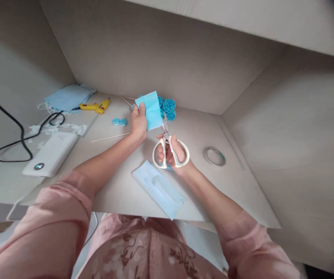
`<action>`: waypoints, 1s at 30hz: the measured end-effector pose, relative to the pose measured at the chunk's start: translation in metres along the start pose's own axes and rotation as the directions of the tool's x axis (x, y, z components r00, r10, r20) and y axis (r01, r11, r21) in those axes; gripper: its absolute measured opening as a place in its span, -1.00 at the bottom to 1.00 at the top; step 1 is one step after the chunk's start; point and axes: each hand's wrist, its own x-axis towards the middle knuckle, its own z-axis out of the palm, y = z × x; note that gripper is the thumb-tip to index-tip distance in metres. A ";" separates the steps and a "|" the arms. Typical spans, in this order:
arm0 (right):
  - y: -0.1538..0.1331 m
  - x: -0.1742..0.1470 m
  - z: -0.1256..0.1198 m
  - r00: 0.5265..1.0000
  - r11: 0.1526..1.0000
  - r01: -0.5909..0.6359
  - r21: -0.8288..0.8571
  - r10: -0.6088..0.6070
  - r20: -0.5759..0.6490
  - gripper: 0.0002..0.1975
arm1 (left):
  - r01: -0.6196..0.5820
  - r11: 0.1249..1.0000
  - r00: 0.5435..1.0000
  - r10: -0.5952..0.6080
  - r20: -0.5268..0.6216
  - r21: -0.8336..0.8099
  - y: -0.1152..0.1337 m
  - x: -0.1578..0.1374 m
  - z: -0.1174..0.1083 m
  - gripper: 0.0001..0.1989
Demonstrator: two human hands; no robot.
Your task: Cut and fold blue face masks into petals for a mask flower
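Pinched in my left hand (139,121) is a bright blue piece of mask fabric (151,111), held up above the table. My right hand (177,155) grips white-handled scissors (186,153), with fingers through the loops. The blades point away from me and lie at the lower right corner of the fabric, slightly apart. Behind the fabric sit several blue rosette flowers (169,105), partly hidden by it. A pale blue mask piece (158,190) lies flat near the table's front edge, below the scissors. A small blue bow-shaped piece (119,122) rests left of my left hand.
At the left are a yellow glue gun (95,105), stacked blue masks (69,97), white scraps (78,129), a white power bank (52,154) and a black cable (6,112). A thin stick (111,137) lies by my left wrist. A roll of tape (215,156) is at the right. Panels enclose the table.
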 end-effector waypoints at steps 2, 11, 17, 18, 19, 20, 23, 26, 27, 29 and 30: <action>-0.001 0.000 0.001 1.000 1.000 0.002 0.006 -0.002 -0.010 -0.38 | 0.009 1.000 1.000 -0.009 0.005 -0.002 0.001 -0.001 0.000 -0.85; 0.001 -0.002 0.005 0.999 1.000 0.010 0.007 -0.010 -0.036 -0.33 | 0.057 0.998 0.998 -0.057 -0.028 -0.013 0.001 -0.001 0.002 -0.86; 0.006 -0.002 0.004 0.999 1.000 0.022 0.003 -0.022 -0.033 -0.35 | 0.084 0.996 0.996 -0.084 -0.032 -0.022 -0.004 0.001 0.001 -0.83; 0.006 -0.002 0.005 0.999 1.000 0.016 0.018 -0.015 -0.036 -0.35 | 0.089 0.996 0.995 -0.089 -0.033 -0.025 -0.004 0.001 0.001 -0.83; 0.006 -0.002 0.005 0.999 0.999 0.008 0.037 -0.007 -0.039 -0.35 | 0.098 0.995 0.994 -0.099 -0.034 -0.032 -0.003 0.001 0.001 -0.84; 0.005 -0.002 0.005 0.999 0.998 0.003 0.056 -0.001 -0.040 -0.34 | 0.114 0.992 0.993 -0.116 -0.028 -0.044 -0.002 0.001 0.001 -0.84; 0.002 -0.002 0.005 0.999 0.996 0.016 0.083 -0.013 -0.043 -0.35 | 0.218 0.971 0.976 -0.215 0.041 -0.094 0.005 0.001 0.004 -0.81; -0.002 -0.001 0.003 0.997 0.997 0.052 0.060 -0.049 -0.055 -0.35 | 0.396 0.913 0.912 -0.379 0.154 -0.096 0.013 -0.001 0.005 -0.70; -0.002 0.000 0.002 0.997 0.997 0.062 0.050 -0.059 -0.058 -0.34 | 0.444 0.891 0.886 -0.422 0.192 -0.092 0.015 -0.002 0.006 -0.68; -0.003 0.000 0.000 0.995 0.997 0.080 0.022 -0.079 -0.063 -0.34 | 0.497 0.864 0.847 -0.460 0.267 -0.085 0.019 -0.003 0.005 -0.70; -0.003 0.000 -0.001 0.994 0.996 0.093 0.002 -0.092 -0.065 -0.35 | 0.504 0.860 0.836 -0.461 0.300 -0.084 0.020 -0.003 0.005 -0.73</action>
